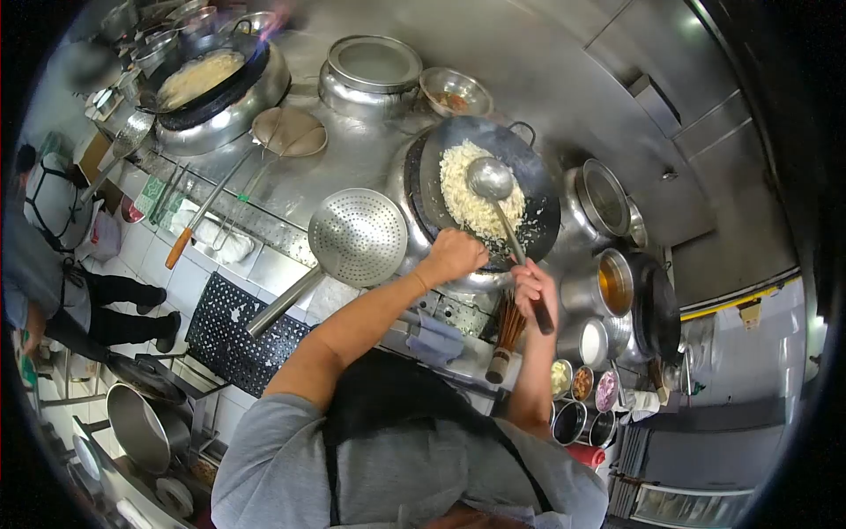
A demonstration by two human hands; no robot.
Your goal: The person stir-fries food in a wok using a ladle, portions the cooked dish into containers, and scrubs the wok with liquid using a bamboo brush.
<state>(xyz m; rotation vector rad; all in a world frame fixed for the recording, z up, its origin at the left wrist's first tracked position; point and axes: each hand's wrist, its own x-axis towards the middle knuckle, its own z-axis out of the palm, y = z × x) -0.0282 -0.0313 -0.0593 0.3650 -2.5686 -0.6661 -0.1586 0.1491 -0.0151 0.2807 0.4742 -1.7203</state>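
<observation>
My right hand (533, 286) is closed round the long handle of a metal ladle (490, 178). The ladle's bowl rests on the pale, crumbly, rice-like food (463, 189) in the black wok (538, 163). At the wok's near rim, my left hand (458, 254) is closed in a fist, gripping the wok there; the exact part under its fingers is hidden. The wok sits on a round steel burner ring. To the left of my left hand lies a large perforated strainer (358, 236), its handle pointing toward me.
A second wok (207, 79) with pale contents stands at the far left. Behind are a lidded pot (374, 75) and a steel bowl (456, 91). To the right stand a pot of orange liquid (614, 282), ingredient tubs and a bamboo brush (504, 339). Another person (70, 282) stands at left.
</observation>
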